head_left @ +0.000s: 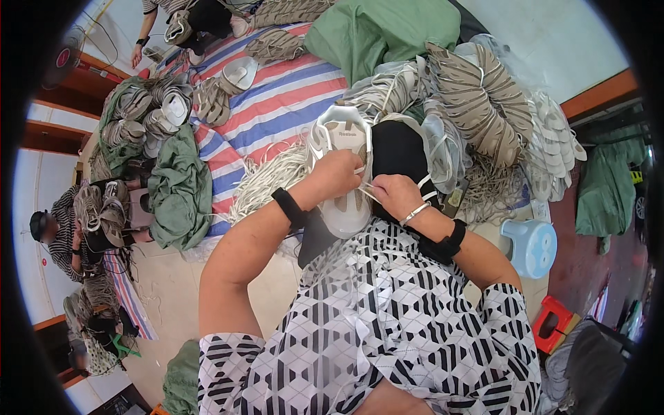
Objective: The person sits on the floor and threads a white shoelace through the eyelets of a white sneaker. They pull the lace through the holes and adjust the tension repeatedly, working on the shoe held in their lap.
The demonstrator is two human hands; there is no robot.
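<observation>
A white and beige shoe upper (pixel 349 138) with a pale translucent toe part lies before me, its heel collar pointing away. My left hand (pixel 337 174) is closed over its middle, fingertips pinching a white shoelace (pixel 368 189) at the right edge. Just to the right, my right hand (pixel 399 196) is also closed, thumb and fingers pinching the lace beside the upper. A white lace strand (pixel 424 182) shows beyond the right hand's knuckles. The fingers partly hide the lace and the middle of the upper.
Loose white laces (pixel 266 185) lie left of the upper on a striped sheet (pixel 290 86). Bundled beige uppers (pixel 477 104) are heaped at the right, near a blue stool (pixel 531 247) and a red stool (pixel 553 324). Co-workers sit at the left and far left.
</observation>
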